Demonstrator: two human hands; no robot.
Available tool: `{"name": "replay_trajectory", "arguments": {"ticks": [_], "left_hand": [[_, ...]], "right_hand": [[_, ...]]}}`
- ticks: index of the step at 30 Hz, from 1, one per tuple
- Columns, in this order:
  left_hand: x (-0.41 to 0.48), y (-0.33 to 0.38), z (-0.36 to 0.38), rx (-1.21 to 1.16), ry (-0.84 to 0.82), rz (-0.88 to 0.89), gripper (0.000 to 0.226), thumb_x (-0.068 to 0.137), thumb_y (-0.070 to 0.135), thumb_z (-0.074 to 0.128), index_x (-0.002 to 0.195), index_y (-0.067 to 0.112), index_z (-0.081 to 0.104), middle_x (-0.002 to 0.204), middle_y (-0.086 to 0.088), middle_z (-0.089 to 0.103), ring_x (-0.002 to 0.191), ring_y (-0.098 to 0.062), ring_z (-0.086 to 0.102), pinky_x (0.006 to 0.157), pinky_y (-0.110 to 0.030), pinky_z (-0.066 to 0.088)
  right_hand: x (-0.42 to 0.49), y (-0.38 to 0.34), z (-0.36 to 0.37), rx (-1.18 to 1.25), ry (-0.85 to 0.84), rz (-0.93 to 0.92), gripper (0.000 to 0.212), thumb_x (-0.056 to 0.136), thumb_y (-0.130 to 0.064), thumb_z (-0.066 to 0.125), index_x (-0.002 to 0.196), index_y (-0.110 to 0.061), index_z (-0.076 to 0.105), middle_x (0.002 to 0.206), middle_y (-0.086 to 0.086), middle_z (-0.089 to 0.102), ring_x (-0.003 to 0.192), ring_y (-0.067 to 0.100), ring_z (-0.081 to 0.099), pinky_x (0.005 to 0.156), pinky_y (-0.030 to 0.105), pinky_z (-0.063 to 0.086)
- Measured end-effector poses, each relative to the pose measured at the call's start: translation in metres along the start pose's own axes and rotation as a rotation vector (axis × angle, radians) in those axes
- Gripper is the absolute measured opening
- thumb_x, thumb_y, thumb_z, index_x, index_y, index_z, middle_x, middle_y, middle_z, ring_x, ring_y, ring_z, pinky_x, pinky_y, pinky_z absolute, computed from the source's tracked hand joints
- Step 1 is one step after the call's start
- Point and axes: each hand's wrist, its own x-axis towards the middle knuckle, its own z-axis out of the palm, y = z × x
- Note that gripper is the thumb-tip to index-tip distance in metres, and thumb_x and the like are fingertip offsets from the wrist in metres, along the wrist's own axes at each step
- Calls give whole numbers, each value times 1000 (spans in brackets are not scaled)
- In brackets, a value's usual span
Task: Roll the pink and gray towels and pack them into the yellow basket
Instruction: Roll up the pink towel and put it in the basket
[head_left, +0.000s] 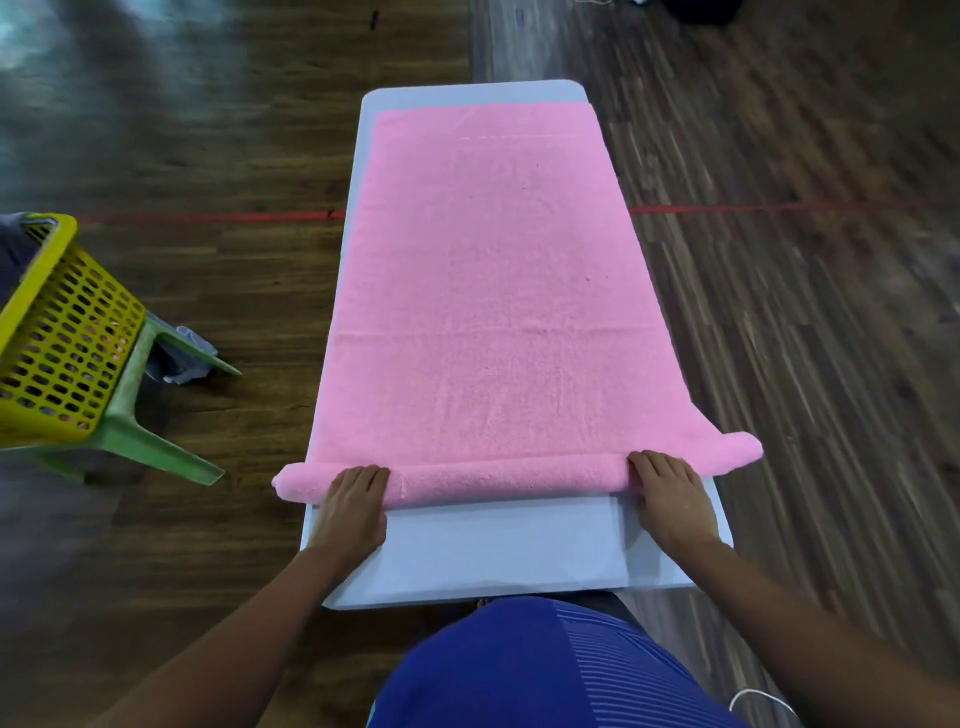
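fluffy pink towel (493, 291) flat on white tabletop (498, 551) | near edge rolled, thin tube | left grip (358, 501), right grip (670, 496): fingers flat, pressing roll

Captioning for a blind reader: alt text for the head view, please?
The left hand and right hand rest on the rolled near end of a pink towel spread along a white table. A yellow basket sits on a green stool at left.
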Motion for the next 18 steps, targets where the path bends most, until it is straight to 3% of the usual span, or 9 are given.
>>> {"name": "replay_trajectory", "arguments": {"ticks": [3,5,9,12,15,18], "left_hand": [[0,-1,-1,-54,21,-38,36,70,5,74,106,5,69,103,-12,71,93,-29,65,88,-46,52],[1,0,-8,-85,19,-60,20,77,9,68,97,8,70,95,-9,71,86,-25,63,84,-42,51],[11,1,-23,-123,-109,-88,14,90,23,49,93,16,60,88,-4,69,74,-20,57,74,-36,48],[16,-5,-20,-123,-31,-76,15,86,17,57,100,15,54,91,-7,64,79,-25,56,76,-41,48],[16,-7,-13,7,107,-65,20,77,7,68,94,11,59,95,-10,60,85,-30,54,75,-44,44],[12,-1,-10,-43,136,-40,21,75,1,68,95,7,64,95,-11,65,86,-31,58,78,-45,49]], "right_hand": [[4,0,-3,23,7,53,33,72,-2,69,103,-12,67,99,6,69,95,31,62,88,44,46],[6,-2,-12,-15,-56,67,20,78,-14,63,98,-17,66,95,1,68,94,28,59,85,41,40],[16,1,-24,-98,-264,119,23,87,-33,46,103,-25,62,101,0,67,100,22,55,87,38,31],[18,3,-20,-88,-112,149,22,80,-27,58,101,-21,59,95,3,62,93,28,54,84,42,31],[16,3,-11,-60,92,60,18,71,-7,70,86,-13,62,85,7,57,78,33,52,69,40,36],[11,1,-8,19,71,9,32,58,3,72,85,-9,62,86,7,59,77,33,55,64,38,40]]}}
